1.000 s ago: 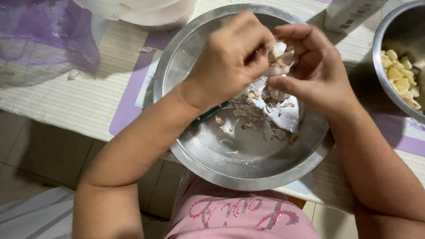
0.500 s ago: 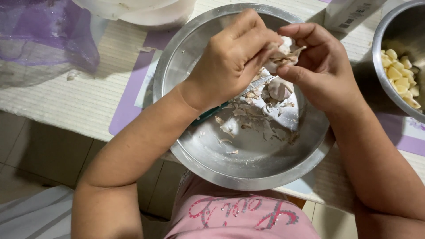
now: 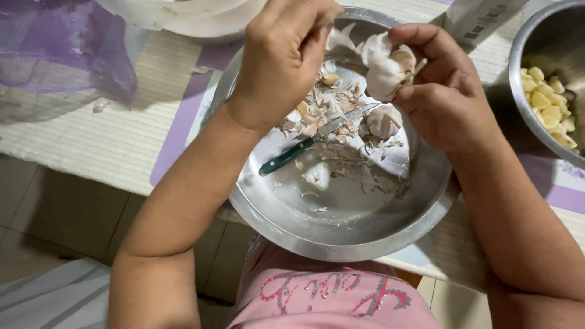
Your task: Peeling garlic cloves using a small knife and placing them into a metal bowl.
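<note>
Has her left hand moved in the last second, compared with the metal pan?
Yes. The left hand has lifted away from the right hand toward the far rim of the metal pan, uncovering the green-handled knife.

hands [image 3: 286, 61] apart, garlic bulb [image 3: 385, 72] exposed, knife [image 3: 317, 139] uncovered

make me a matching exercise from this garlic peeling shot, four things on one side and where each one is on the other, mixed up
Things:
1. small knife with a green handle
2. partly peeled white garlic bulb
3. pale yellow peeled garlic cloves
4. purple mesh bag

Places:
A. in the steel bowl at the right edge
B. on the table at the top left
C. lying in the round steel tray among the dry skins
D. held in the right hand, above the tray

Pairs: 1-C, 2-D, 3-A, 4-B
</note>
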